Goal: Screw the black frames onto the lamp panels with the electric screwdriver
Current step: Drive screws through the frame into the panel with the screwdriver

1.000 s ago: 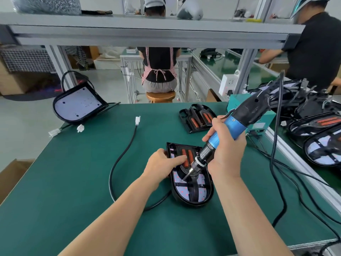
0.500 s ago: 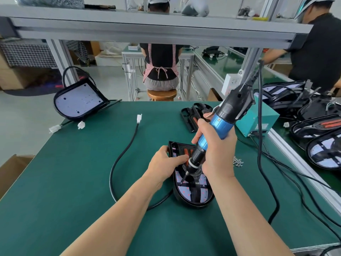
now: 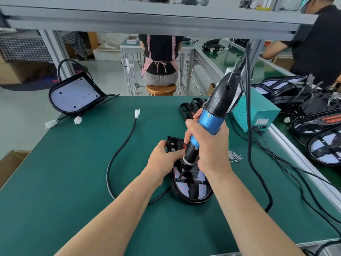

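while right hand (image 3: pixel 210 148) grips the electric screwdriver (image 3: pixel 212 117) tip-down on the lamp panel (image 3: pixel 191 194), left hand (image 3: pixel 162 159) clasps its left rim

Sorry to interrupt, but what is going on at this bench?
A person is screwing a black frame onto a lamp panel on the green bench. The right hand grips the electric screwdriver, its bit down on the frame; the left hand holds the panel's edge. Loose screws lie to the right, and another panel sits far left.
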